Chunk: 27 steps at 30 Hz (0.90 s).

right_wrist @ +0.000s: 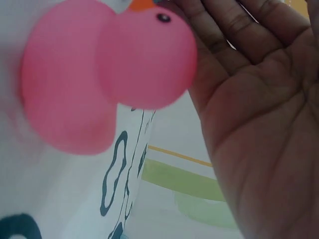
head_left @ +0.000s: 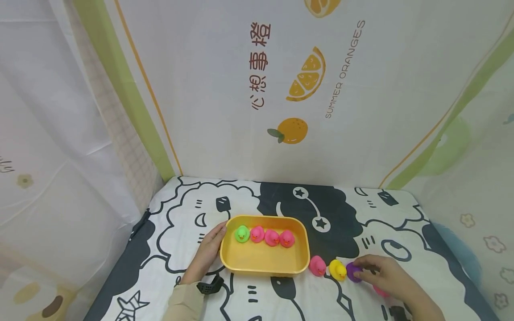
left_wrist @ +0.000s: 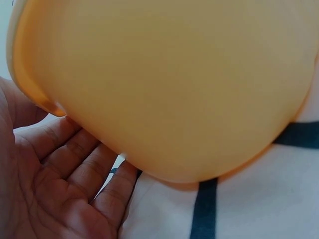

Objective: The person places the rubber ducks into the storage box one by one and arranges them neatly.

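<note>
A yellow tray (head_left: 265,265) stands on the patterned cloth, with a row of one green duck (head_left: 242,234) and several pink ducks (head_left: 272,237) along its far side. My left hand (head_left: 210,247) grips its left end; in the left wrist view the thumb is at the rim and the fingers (left_wrist: 75,149) lie against the outer wall. To the right of the tray, my right hand (head_left: 383,272) pinches a purple duck (head_left: 352,272) between thumb and fingers. Another pink duck (right_wrist: 75,79) sits beneath that hand, partly hidden in the head view and large in the right wrist view.
Between the tray and the right hand sit a pink duck (head_left: 317,266) and a yellow duck (head_left: 337,270), in line with the purple one. White curtains with orange prints (head_left: 293,130) hang behind and on both sides of the black-and-white cloth (head_left: 313,243).
</note>
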Each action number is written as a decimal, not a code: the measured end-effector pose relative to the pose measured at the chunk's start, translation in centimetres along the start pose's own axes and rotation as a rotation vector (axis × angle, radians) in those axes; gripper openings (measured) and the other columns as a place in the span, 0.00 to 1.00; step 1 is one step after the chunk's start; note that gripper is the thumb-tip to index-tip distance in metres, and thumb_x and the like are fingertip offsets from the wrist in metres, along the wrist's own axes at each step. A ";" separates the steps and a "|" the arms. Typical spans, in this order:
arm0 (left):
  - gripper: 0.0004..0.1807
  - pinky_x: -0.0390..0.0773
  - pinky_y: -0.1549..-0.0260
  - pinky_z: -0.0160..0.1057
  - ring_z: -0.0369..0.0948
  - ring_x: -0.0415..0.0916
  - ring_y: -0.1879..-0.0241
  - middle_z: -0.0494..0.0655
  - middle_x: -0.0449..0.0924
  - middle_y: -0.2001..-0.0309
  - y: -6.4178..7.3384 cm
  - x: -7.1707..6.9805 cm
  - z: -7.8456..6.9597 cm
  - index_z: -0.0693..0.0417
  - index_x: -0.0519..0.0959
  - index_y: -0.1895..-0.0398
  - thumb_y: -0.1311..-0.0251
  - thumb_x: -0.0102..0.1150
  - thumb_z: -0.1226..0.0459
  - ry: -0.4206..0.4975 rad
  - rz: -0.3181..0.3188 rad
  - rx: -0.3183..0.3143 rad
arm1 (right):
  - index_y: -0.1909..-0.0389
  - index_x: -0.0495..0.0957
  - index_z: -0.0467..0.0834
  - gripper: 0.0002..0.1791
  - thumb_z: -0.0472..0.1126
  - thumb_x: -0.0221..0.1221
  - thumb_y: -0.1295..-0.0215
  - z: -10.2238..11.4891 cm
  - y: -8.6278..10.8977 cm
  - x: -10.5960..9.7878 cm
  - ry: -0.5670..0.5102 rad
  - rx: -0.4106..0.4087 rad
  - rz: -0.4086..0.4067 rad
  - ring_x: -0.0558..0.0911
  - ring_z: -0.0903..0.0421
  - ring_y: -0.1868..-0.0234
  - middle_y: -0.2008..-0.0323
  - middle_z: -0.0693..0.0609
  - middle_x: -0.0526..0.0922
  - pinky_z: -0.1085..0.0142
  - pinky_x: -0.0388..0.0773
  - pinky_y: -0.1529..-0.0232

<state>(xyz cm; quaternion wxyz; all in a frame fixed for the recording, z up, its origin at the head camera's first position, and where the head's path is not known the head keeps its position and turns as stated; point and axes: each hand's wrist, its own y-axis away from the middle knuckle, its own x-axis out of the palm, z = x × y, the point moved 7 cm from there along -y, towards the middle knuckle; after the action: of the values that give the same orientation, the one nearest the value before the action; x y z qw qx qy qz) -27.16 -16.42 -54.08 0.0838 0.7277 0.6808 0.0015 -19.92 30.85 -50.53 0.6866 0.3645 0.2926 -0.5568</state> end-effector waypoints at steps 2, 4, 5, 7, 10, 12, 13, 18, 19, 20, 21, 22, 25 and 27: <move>0.28 0.61 0.29 0.55 0.50 0.60 0.26 0.47 0.67 0.28 0.0 0.0 0.0 0.47 0.72 0.30 0.25 0.46 0.45 -0.003 0.002 0.002 | 0.55 0.85 0.48 0.20 0.48 0.76 0.49 -0.1 0.1 0.1 0.002 0.018 0.007 0.83 0.52 0.53 0.57 0.55 0.85 0.47 0.83 0.48; 0.28 0.61 0.29 0.55 0.51 0.60 0.26 0.47 0.67 0.28 0.1 0.0 0.1 0.47 0.72 0.30 0.25 0.46 0.44 -0.003 0.003 0.000 | 0.55 0.85 0.48 0.22 0.49 0.77 0.50 -0.2 0.2 0.2 -0.004 0.033 0.017 0.83 0.51 0.52 0.56 0.55 0.85 0.46 0.83 0.48; 0.29 0.62 0.29 0.56 0.51 0.60 0.26 0.48 0.67 0.28 0.1 0.0 0.1 0.47 0.72 0.30 0.25 0.46 0.44 -0.005 0.004 0.004 | 0.54 0.85 0.49 0.22 0.49 0.77 0.51 -0.2 0.3 0.2 -0.005 0.039 0.020 0.83 0.50 0.52 0.55 0.54 0.85 0.45 0.82 0.48; 0.28 0.63 0.30 0.55 0.51 0.61 0.27 0.47 0.68 0.28 0.1 0.0 0.1 0.47 0.72 0.30 0.25 0.46 0.44 0.000 0.005 0.006 | 0.53 0.85 0.48 0.23 0.49 0.77 0.50 -0.2 0.4 0.2 -0.006 0.034 0.028 0.83 0.48 0.51 0.54 0.53 0.85 0.43 0.82 0.49; 0.28 0.64 0.30 0.54 0.50 0.62 0.27 0.46 0.69 0.29 0.0 0.0 0.1 0.46 0.72 0.30 0.25 0.46 0.44 0.004 0.007 0.012 | 0.52 0.85 0.48 0.23 0.48 0.76 0.49 0.0 0.5 0.1 -0.007 0.028 0.027 0.83 0.46 0.50 0.52 0.51 0.85 0.41 0.82 0.49; 0.28 0.64 0.30 0.54 0.49 0.62 0.27 0.45 0.69 0.29 -0.1 0.0 0.2 0.44 0.72 0.30 0.25 0.46 0.44 0.006 0.006 0.010 | 0.52 0.85 0.47 0.22 0.47 0.76 0.49 0.0 0.6 0.1 -0.007 0.018 0.026 0.83 0.46 0.49 0.52 0.51 0.85 0.41 0.82 0.50; 0.28 0.64 0.30 0.54 0.49 0.62 0.27 0.45 0.68 0.28 -0.1 0.0 0.1 0.44 0.72 0.30 0.25 0.46 0.44 0.003 0.006 0.012 | 0.52 0.85 0.48 0.22 0.47 0.76 0.49 0.1 0.6 0.0 -0.006 0.016 0.023 0.83 0.46 0.50 0.52 0.51 0.85 0.41 0.82 0.50; 0.28 0.63 0.30 0.54 0.50 0.61 0.27 0.47 0.67 0.27 -0.1 0.0 0.1 0.46 0.71 0.29 0.25 0.45 0.44 -0.003 0.003 0.018 | 0.54 0.85 0.48 0.21 0.47 0.76 0.49 0.1 0.5 0.0 -0.002 -0.003 0.013 0.84 0.48 0.51 0.54 0.52 0.86 0.43 0.82 0.49; 0.28 0.63 0.30 0.55 0.50 0.60 0.26 0.47 0.67 0.27 -0.1 0.0 0.1 0.46 0.71 0.29 0.25 0.45 0.44 -0.003 0.003 0.020 | 0.54 0.85 0.48 0.20 0.46 0.76 0.49 0.1 0.5 0.0 -0.004 -0.006 0.011 0.84 0.48 0.51 0.54 0.53 0.86 0.44 0.83 0.49; 0.28 0.63 0.30 0.55 0.50 0.60 0.26 0.48 0.67 0.27 -0.1 0.0 0.1 0.47 0.71 0.29 0.25 0.45 0.45 -0.002 0.005 0.022 | 0.55 0.85 0.48 0.20 0.46 0.76 0.49 0.1 0.5 0.0 -0.006 -0.010 0.010 0.84 0.48 0.52 0.54 0.53 0.86 0.44 0.83 0.49; 0.28 0.63 0.30 0.54 0.50 0.60 0.26 0.48 0.67 0.27 -0.1 0.0 0.1 0.48 0.70 0.29 0.24 0.45 0.46 0.001 0.006 0.025 | 0.55 0.85 0.48 0.20 0.45 0.76 0.49 0.1 0.5 0.0 -0.008 -0.013 0.007 0.84 0.49 0.52 0.55 0.53 0.86 0.45 0.83 0.49; 0.28 0.63 0.30 0.54 0.51 0.61 0.27 0.49 0.67 0.27 -0.1 0.0 0.1 0.48 0.70 0.28 0.24 0.45 0.46 0.004 0.007 0.027 | 0.54 0.85 0.48 0.20 0.45 0.76 0.48 0.0 0.5 -0.1 -0.006 -0.019 0.003 0.84 0.49 0.52 0.55 0.53 0.86 0.46 0.83 0.49; 0.27 0.65 0.31 0.54 0.51 0.62 0.27 0.49 0.67 0.27 0.0 0.1 0.0 0.49 0.70 0.28 0.23 0.44 0.48 0.013 0.009 0.030 | 0.54 0.85 0.49 0.19 0.44 0.76 0.48 -0.1 0.5 -0.1 -0.002 -0.029 -0.017 0.83 0.51 0.52 0.54 0.54 0.86 0.49 0.84 0.49; 0.27 0.66 0.31 0.53 0.51 0.63 0.28 0.49 0.67 0.27 0.0 0.1 -0.1 0.49 0.70 0.28 0.23 0.44 0.48 0.018 0.009 0.029 | 0.54 0.85 0.50 0.19 0.44 0.76 0.48 -0.1 0.4 -0.2 0.008 -0.038 -0.034 0.83 0.51 0.52 0.54 0.55 0.85 0.50 0.84 0.49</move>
<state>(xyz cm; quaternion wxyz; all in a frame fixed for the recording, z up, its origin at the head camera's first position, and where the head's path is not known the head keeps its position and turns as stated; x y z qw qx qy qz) -27.12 -16.29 -54.01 0.0672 0.7318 0.6782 -0.0017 -19.54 31.14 -50.32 0.6826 0.3486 0.3121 -0.5613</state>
